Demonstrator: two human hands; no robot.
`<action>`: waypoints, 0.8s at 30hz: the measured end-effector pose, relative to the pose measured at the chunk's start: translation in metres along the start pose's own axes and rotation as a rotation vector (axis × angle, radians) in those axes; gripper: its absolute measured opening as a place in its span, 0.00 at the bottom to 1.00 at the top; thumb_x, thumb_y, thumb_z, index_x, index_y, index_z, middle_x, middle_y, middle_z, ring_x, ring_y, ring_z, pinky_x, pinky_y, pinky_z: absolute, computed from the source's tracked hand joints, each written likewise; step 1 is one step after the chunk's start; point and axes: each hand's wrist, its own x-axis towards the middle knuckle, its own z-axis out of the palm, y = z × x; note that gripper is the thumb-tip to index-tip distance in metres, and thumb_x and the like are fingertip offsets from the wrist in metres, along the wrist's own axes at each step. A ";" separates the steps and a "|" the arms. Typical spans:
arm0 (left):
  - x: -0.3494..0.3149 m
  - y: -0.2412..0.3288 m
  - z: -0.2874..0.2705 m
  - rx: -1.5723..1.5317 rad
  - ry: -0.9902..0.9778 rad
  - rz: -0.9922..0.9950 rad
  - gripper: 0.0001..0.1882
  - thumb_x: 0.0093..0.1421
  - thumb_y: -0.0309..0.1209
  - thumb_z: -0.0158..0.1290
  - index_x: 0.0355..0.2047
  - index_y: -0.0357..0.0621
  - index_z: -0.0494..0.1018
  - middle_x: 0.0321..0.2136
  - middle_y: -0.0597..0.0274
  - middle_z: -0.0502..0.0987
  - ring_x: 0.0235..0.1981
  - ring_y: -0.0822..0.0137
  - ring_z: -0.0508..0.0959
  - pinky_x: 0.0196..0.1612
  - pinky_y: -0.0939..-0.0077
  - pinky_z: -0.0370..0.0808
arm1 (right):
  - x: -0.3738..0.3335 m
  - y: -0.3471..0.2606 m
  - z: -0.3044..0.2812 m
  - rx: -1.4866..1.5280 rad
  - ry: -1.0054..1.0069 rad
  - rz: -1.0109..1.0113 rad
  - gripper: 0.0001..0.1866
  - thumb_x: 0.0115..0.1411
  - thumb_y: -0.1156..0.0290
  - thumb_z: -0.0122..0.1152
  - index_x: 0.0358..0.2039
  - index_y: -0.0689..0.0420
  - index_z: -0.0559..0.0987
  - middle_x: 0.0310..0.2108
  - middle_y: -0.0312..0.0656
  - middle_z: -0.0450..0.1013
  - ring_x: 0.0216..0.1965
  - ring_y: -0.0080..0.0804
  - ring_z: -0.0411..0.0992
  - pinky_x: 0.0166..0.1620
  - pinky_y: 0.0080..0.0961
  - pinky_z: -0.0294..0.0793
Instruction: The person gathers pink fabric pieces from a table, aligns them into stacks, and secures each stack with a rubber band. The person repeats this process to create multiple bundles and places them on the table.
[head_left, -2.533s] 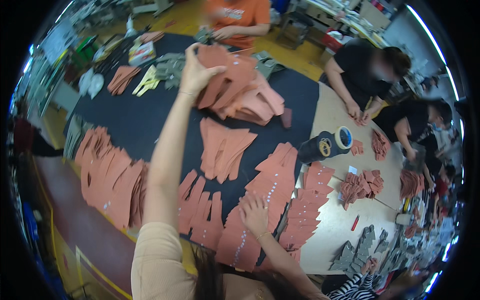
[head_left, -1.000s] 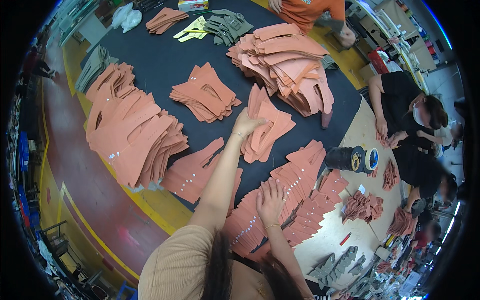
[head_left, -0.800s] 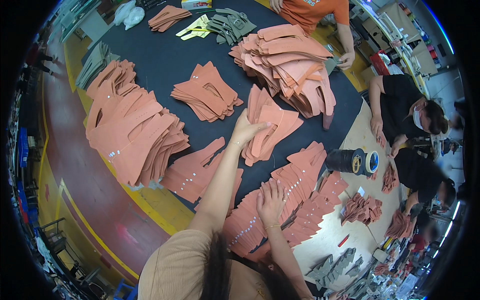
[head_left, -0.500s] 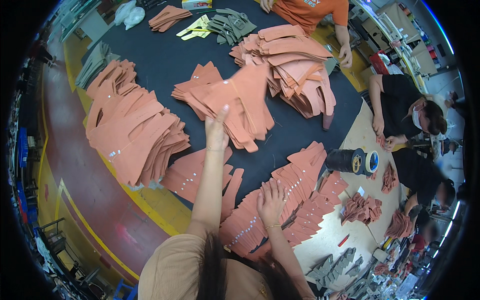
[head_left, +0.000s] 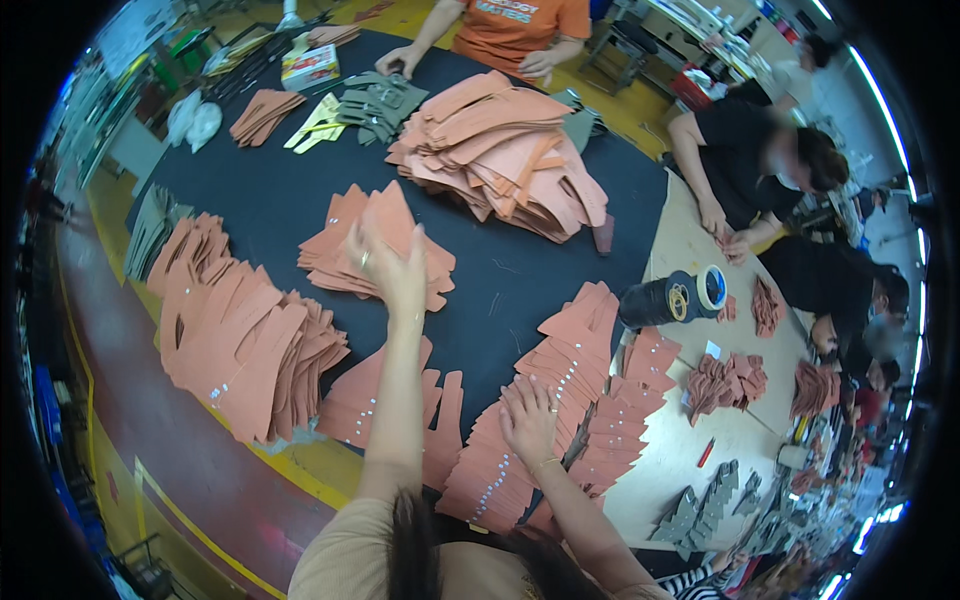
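Note:
My left hand (head_left: 388,270) is over a small stack of salmon-coloured, glove-shaped cut pieces (head_left: 432,270) on the dark tabletop. Its thumb and fingers look spread on top of the stack, though motion blurs them. My right hand (head_left: 529,420) lies flat, fingers stretched, on a long fanned row of the same salmon pieces (head_left: 480,470) marked with small white labels. Between my arms, a smaller group of labelled pieces (head_left: 348,405) lies partly beneath my left forearm. A thick pile of cut pieces (head_left: 240,340) stands at the left.
Farther back are a large salmon pile (head_left: 500,140), grey-green pieces (head_left: 380,105), a yellow piece (head_left: 318,125) and a small box (head_left: 310,65). A black cylinder (head_left: 650,302) and a tape roll (head_left: 712,287) are at right. A person in an orange shirt (head_left: 520,35) stands opposite; others work at right.
My left hand has moved left and changed from gripping a banded bundle of salmon pieces to lying over the stack. My right hand stays on the fanned row. The view has shifted.

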 end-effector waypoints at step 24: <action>0.249 0.057 0.171 0.392 -0.911 0.119 0.52 0.41 0.61 0.62 0.51 0.23 0.67 0.50 0.34 0.72 0.51 0.49 0.75 0.56 0.62 0.68 | 0.000 0.006 -0.008 0.073 0.012 0.033 0.16 0.56 0.62 0.58 0.46 0.47 0.78 0.56 0.37 0.68 0.63 0.37 0.58 0.65 0.46 0.48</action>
